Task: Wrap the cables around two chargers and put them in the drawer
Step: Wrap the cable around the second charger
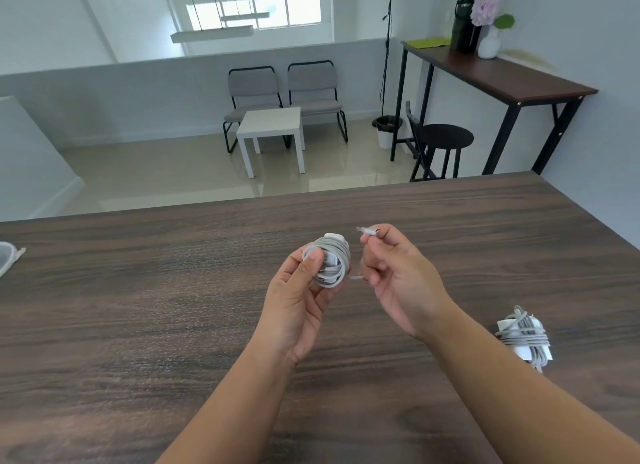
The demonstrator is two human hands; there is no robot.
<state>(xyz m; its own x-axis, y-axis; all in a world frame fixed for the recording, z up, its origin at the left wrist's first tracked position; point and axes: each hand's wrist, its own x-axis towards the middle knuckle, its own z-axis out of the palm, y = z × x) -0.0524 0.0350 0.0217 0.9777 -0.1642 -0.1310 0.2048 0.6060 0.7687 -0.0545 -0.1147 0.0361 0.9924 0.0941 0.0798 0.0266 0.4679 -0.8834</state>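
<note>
A big dark wooden table [173,325] fills the near part of the view. At its left edge sits a clear plastic thing [8,257], only partly seen. Past the table's far edge, on the shiny floor, a small white table [273,124] stands in front of two grey chairs [284,89]. To the right is a tall brown table [502,75] by the wall. On it stand a black jug [464,25], a white vase with pink flowers [490,16] and a green cloth [429,42]. A black stool [446,136] stands under it, with a little bin [386,129] just beside it.
</note>
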